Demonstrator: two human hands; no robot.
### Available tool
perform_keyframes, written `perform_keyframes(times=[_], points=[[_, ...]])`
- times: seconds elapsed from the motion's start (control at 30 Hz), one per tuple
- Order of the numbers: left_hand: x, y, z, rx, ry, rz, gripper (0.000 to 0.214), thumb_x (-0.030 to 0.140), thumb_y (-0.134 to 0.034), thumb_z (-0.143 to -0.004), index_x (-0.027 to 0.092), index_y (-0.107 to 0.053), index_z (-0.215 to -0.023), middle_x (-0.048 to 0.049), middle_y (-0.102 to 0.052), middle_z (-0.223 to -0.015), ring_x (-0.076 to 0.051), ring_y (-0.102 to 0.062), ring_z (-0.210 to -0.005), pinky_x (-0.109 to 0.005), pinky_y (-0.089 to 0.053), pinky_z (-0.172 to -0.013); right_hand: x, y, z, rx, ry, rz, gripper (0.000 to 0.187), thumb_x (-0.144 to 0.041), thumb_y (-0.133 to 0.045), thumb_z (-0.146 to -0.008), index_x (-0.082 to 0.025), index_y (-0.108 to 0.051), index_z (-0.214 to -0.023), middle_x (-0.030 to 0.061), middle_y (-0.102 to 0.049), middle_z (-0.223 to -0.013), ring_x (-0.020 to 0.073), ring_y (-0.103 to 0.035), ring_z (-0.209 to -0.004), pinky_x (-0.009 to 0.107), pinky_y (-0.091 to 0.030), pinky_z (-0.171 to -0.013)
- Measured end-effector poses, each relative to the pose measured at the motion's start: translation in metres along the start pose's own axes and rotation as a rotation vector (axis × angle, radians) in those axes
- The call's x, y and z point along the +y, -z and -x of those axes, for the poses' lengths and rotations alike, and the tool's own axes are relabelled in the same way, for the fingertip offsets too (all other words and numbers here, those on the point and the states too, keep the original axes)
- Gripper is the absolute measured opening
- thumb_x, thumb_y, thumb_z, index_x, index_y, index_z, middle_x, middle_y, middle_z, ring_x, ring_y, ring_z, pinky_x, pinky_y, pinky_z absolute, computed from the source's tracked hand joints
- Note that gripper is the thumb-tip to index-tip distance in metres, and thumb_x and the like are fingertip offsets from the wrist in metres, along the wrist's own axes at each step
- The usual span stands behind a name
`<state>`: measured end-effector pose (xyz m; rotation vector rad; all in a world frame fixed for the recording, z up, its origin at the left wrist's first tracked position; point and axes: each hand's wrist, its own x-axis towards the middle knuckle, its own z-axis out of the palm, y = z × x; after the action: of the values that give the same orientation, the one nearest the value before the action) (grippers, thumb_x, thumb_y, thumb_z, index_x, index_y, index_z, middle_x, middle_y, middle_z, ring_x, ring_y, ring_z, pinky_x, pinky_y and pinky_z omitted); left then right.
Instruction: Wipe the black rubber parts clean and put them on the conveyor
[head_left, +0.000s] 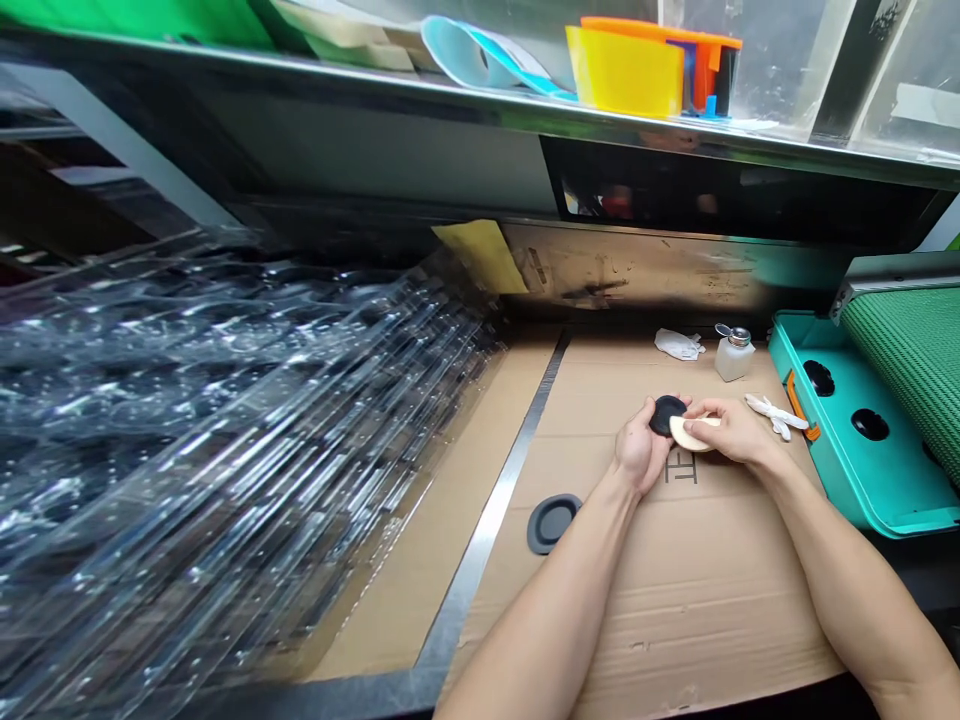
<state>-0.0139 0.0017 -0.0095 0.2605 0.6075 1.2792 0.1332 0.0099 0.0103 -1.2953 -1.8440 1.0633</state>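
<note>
In my left hand (639, 448) is a black oval disc-like part (667, 414), its dark face turned up. My right hand (731, 428) pinches a cream-coloured round pad, like a sponge puff (691, 434), which overlaps the right edge of the black part. Both hands are close together above the cardboard (675, 590). Beside my left forearm lies a dark grey oval part with a recessed centre (553, 522), partly covered by the arm.
Clear plastic trays (262, 430) are stacked on the left. At the back stand a small white pump bottle (734, 355) and a crumpled white wipe (679, 345). White gloves (776, 415) lie near a teal tray (892, 500) holding black parts, beside a green conveyor belt (915, 350). A shelf (480, 105) spans overhead.
</note>
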Motion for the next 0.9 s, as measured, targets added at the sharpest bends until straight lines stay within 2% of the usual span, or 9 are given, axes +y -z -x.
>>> perform_keyframes(times=[0.1, 0.2, 0.27, 0.37, 0.47, 0.57, 0.67, 0.83, 0.9], points=[[-0.003, -0.001, -0.002, 0.016, 0.001, -0.003, 0.038, 0.031, -0.036, -0.104, 0.011, -0.067, -0.096, -0.0155, -0.072, -0.103, -0.025, -0.069, -0.106, -0.042, -0.053, -0.101, 0.003, -0.001, 0.0, 0.163, 0.073, 0.069, 0.027, -0.035, -0.063, -0.084, -0.018, -0.073, -0.102, 0.0032, -0.074, -0.094, 0.0177, -0.066, -0.083, 0.027, -0.049, -0.076], [-0.004, 0.0, -0.003, 0.031, 0.031, 0.003, 0.04, 0.031, -0.035, -0.104, 0.01, -0.067, -0.094, -0.0161, -0.073, -0.103, -0.025, -0.069, -0.107, -0.041, -0.054, -0.1, 0.004, -0.004, 0.0, 0.088, 0.129, 0.156, 0.023, -0.035, -0.061, -0.086, -0.021, -0.073, -0.1, 0.0018, -0.074, -0.095, 0.0176, -0.067, -0.085, 0.027, -0.049, -0.079], [-0.004, 0.002, -0.003, 0.031, 0.012, 0.007, 0.04, 0.03, -0.035, -0.104, 0.009, -0.068, -0.094, -0.0158, -0.073, -0.104, -0.024, -0.069, -0.106, -0.041, -0.054, -0.1, 0.002, -0.005, 0.001, 0.126, 0.091, 0.259, 0.023, -0.036, -0.06, -0.088, -0.022, -0.072, -0.101, 0.0021, -0.075, -0.093, 0.0183, -0.067, -0.083, 0.028, -0.049, -0.078], [-0.005, 0.003, -0.003, 0.025, 0.014, 0.018, 0.038, 0.03, -0.036, -0.104, 0.01, -0.068, -0.097, -0.0153, -0.073, -0.106, -0.024, -0.069, -0.107, -0.04, -0.054, -0.101, -0.005, -0.009, 0.005, 0.261, 0.037, 0.4, 0.031, -0.042, -0.053, -0.094, -0.024, -0.068, -0.116, 0.0042, -0.076, -0.097, 0.0213, -0.069, -0.085, 0.029, -0.048, -0.077], [-0.005, 0.003, -0.004, 0.011, 0.044, 0.012, 0.039, 0.032, -0.036, -0.104, 0.009, -0.068, -0.104, -0.0166, -0.074, -0.109, -0.024, -0.068, -0.11, -0.04, -0.054, -0.102, -0.012, -0.017, 0.006, 0.254, -0.011, 0.564, 0.037, -0.047, -0.047, -0.098, -0.03, -0.063, -0.126, 0.0052, -0.076, -0.102, 0.025, -0.07, -0.088, 0.031, -0.047, -0.075], [-0.003, 0.005, -0.004, 0.01, 0.039, -0.025, 0.041, 0.032, -0.035, -0.105, 0.009, -0.067, -0.113, -0.0163, -0.074, -0.11, -0.025, -0.069, -0.11, -0.043, -0.054, -0.102, -0.013, -0.022, 0.005, 0.307, -0.1, 0.67, 0.039, -0.051, -0.041, -0.101, -0.034, -0.062, -0.13, 0.0051, -0.076, -0.1, 0.0252, -0.07, -0.088, 0.031, -0.046, -0.075], [-0.001, 0.006, -0.005, 0.004, 0.073, -0.027, 0.042, 0.033, -0.035, -0.105, 0.008, -0.067, -0.117, -0.0173, -0.073, -0.113, -0.025, -0.068, -0.111, -0.042, -0.054, -0.103, -0.01, -0.024, 0.005, 0.258, -0.062, 0.68, 0.037, -0.052, -0.042, -0.101, -0.037, -0.061, -0.13, 0.0026, -0.076, -0.102, 0.0231, -0.07, -0.091, 0.029, -0.046, -0.076], [-0.003, 0.007, -0.005, 0.026, 0.05, -0.032, 0.04, 0.031, -0.035, -0.104, 0.008, -0.068, -0.111, -0.0174, -0.072, -0.115, -0.025, -0.068, -0.112, -0.041, -0.054, -0.103, -0.013, -0.035, 0.007, 0.3, -0.16, 0.705, 0.039, -0.052, -0.037, -0.103, -0.035, -0.06, -0.129, 0.0042, -0.076, -0.102, 0.0235, -0.07, -0.087, 0.029, -0.045, -0.073], [-0.003, 0.008, -0.004, -0.003, 0.08, -0.016, 0.043, 0.034, -0.034, -0.104, 0.009, -0.069, -0.111, -0.017, -0.072, -0.115, -0.026, -0.068, -0.113, -0.043, -0.053, -0.103, -0.015, -0.045, 0.012, 0.269, -0.133, 0.714, 0.039, -0.051, -0.039, -0.102, -0.033, -0.058, -0.131, 0.0049, -0.076, -0.102, 0.023, -0.07, -0.086, 0.029, -0.044, -0.073]])
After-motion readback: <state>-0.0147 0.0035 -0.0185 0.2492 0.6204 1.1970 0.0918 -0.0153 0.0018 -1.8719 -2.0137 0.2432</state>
